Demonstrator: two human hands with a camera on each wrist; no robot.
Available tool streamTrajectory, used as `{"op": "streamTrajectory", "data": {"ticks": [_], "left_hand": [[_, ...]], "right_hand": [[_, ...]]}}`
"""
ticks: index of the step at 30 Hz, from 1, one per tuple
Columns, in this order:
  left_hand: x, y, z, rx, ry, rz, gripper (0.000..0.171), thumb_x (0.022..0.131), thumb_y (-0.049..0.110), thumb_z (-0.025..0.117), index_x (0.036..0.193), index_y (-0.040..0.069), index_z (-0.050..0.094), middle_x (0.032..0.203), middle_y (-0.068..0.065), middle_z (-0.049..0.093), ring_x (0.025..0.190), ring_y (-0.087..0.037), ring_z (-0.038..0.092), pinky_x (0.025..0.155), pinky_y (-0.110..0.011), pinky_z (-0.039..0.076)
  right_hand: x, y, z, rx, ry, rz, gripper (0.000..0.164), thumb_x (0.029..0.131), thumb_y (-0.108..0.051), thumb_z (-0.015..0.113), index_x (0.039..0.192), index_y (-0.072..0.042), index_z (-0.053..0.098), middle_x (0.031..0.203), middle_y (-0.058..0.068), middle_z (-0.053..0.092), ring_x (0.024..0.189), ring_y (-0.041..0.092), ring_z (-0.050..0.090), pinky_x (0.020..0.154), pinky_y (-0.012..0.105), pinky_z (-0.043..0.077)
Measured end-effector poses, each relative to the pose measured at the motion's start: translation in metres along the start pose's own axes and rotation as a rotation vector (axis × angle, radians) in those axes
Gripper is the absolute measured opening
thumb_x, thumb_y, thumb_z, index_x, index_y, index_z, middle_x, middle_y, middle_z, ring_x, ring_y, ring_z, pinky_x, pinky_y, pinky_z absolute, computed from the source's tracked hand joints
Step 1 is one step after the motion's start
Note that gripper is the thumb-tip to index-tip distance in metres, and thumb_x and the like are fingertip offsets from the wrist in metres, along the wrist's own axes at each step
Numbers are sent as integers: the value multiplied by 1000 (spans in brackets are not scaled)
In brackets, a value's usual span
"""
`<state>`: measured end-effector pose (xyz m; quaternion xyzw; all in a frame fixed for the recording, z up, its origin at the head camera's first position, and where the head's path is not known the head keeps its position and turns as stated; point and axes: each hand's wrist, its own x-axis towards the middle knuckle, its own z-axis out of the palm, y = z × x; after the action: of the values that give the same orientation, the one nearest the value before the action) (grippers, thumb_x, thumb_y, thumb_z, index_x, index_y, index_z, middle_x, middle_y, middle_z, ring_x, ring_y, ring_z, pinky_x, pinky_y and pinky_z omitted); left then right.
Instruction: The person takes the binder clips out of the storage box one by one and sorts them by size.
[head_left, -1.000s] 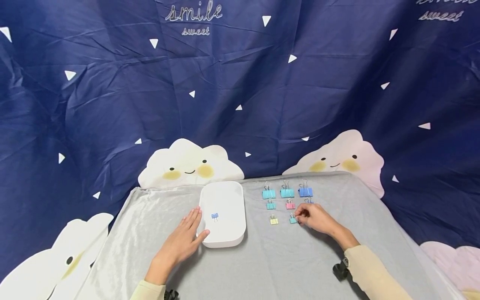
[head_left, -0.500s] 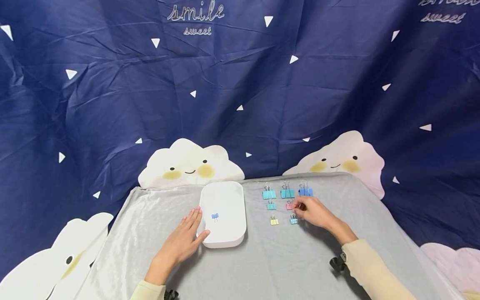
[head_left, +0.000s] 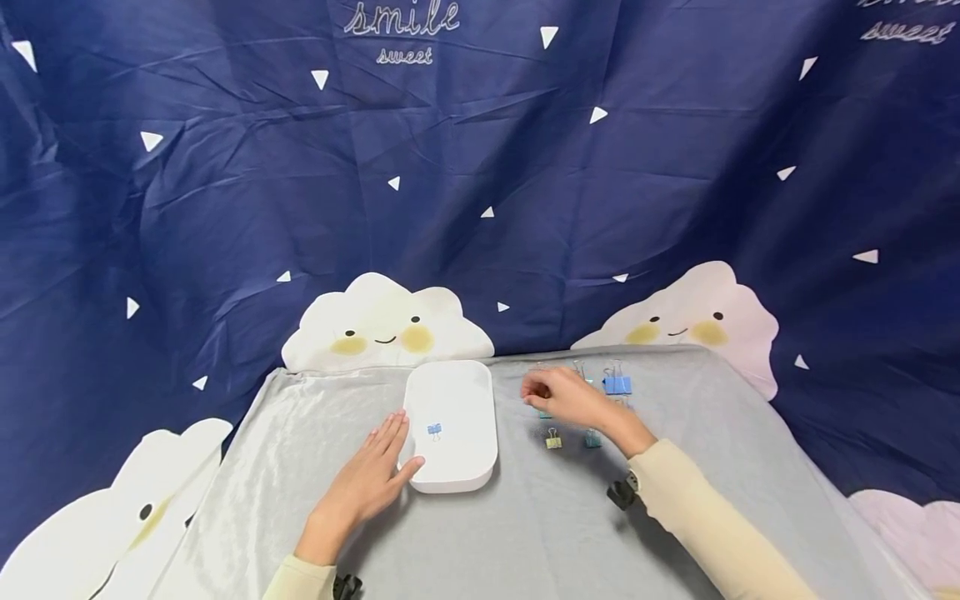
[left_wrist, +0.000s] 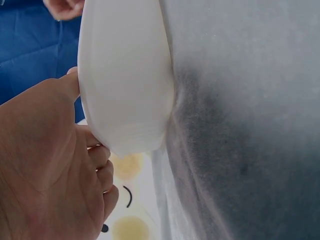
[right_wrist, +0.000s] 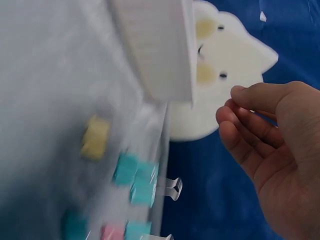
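A white box (head_left: 453,486) with rounded corners stands on the grey cloth, a small blue binder clip (head_left: 434,429) showing within its outline. Against the box's left side rests my left hand (head_left: 366,482), fingers extended and thumb near the front corner; the left wrist view shows its palm beside the wall (left_wrist: 127,85). My right hand (head_left: 573,398) hovers over the rows of binder clips, fingers loosely bent, thumb near the index finger. Nothing shows between these fingers in the right wrist view. A yellow clip (head_left: 553,440) and a small teal clip (head_left: 592,438) lie below this hand.
A larger blue clip (head_left: 617,385) lies at the back right; other teal clips (right_wrist: 142,190) and a pink clip (right_wrist: 112,232) are partly hidden from the head view by the right hand. A dark blue curtain (head_left: 450,208) with clouds hangs behind the table.
My right hand has left the small teal clip, passed by the pink clip, and moved left towards the box. My left hand stays against the box. The head view has shifted slightly.
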<state>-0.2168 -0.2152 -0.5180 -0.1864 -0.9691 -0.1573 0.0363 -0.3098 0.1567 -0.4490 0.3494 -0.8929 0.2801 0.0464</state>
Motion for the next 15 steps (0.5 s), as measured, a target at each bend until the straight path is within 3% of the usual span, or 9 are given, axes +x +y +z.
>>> {"op": "streamTrajectory", "data": {"ticks": [7, 15], "left_hand": [[2, 1, 0, 3, 3, -3, 82, 111, 58, 43, 168, 1, 27, 178, -14, 21, 165, -35, 23, 135, -54, 23], [1, 1, -2, 5, -6, -4, 80, 112, 55, 45, 167, 0, 28, 178, -14, 22, 165, -34, 23, 135, -53, 23]], "right_hand": [[49, -33, 19, -29, -58, -143, 7, 99, -9, 74, 94, -14, 75, 85, -7, 71, 75, 2, 60, 70, 21, 54], [94, -58, 41, -110, -187, -195, 11, 98, -7, 71, 94, -16, 77, 90, -6, 74, 81, 5, 65, 75, 21, 56]]}}
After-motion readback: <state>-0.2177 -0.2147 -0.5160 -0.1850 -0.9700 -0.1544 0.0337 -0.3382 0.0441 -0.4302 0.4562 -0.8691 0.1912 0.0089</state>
